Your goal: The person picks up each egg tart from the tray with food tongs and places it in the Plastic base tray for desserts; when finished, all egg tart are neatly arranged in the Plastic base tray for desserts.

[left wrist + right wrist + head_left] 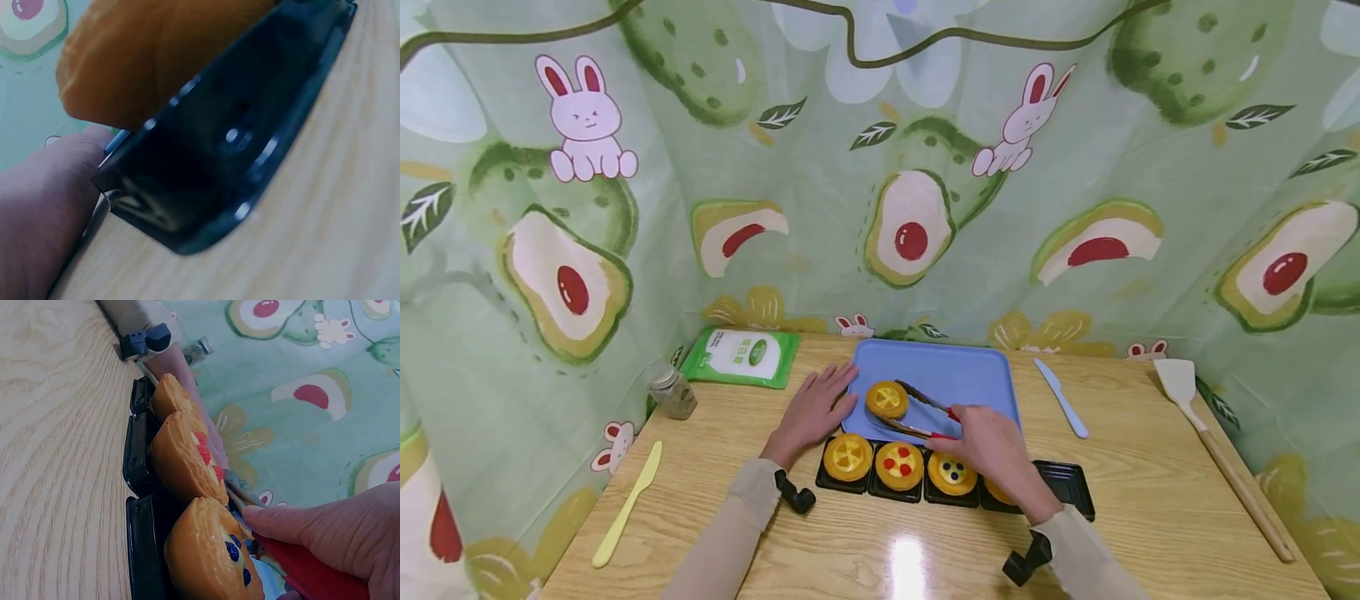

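My right hand (988,442) grips the red handles of a pair of tongs (917,393). The tongs' dark tips lie on both sides of an egg tart (887,400) with yellow topping, over the blue tray (955,367). Whether they squeeze it I cannot tell. With fingers extended, my left hand (811,410) rests at the tray's left edge. In front stands a row of black plastic boxes holding tarts: one yellow-topped (848,457), one with red berries (898,467), one with dark berries (952,473), and another (996,493) mostly hidden by my right hand.
Another black box (1066,485) ends the row on the right. Around lie a blue knife (1062,398), a white spatula (1213,458) with wooden handle, a yellow knife (628,504), a glass jar (672,393) and a green packet (743,357). A printed curtain (820,167) hangs behind.
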### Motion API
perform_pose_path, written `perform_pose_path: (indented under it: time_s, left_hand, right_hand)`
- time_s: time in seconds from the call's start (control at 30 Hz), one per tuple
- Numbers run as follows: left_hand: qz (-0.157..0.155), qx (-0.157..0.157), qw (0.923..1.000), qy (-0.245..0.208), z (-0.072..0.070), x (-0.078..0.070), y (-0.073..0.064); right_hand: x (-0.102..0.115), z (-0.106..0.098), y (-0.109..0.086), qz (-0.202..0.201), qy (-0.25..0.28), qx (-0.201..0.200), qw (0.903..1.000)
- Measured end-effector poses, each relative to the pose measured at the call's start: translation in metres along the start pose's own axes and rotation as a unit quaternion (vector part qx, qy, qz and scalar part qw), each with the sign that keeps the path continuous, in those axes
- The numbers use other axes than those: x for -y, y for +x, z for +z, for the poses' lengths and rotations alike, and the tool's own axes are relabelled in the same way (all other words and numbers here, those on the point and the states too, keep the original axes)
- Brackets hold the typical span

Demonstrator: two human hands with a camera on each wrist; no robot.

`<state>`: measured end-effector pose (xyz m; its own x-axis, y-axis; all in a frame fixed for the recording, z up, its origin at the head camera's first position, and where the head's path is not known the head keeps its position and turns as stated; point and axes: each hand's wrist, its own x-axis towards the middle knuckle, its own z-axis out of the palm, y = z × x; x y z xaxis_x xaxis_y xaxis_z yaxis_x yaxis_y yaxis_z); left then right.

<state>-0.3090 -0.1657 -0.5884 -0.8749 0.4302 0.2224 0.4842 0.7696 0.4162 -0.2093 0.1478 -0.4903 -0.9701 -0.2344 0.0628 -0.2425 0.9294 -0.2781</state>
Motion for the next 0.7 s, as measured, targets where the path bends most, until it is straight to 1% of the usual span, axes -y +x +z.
perform_pose_path:
  time_s: [0.23, 0.6, 0.7]
  left_hand:
    - [-0.001, 0.004, 1.0000, 0.000, 0.0030, 0.0031, 0.0008]
    - [-0.008, 0.018, 0.9997, 0.011, 0.0020, 0.0036, 0.0019]
    - [-0.008, 0.019, 0.9997, 0.011, 0.0014, 0.0033, 0.0019]
  right_hand:
    - [0.0016, 0.0024, 0.0023, -0.002, 0.008, 0.001, 1.0000]
    - [0.0045, 0.0062, 0.0053, 0.004, 0.001, 0.004, 1.0000]
    - [0.0045, 0.0071, 0.0057, 0.003, 0.002, -0.001, 1.0000]
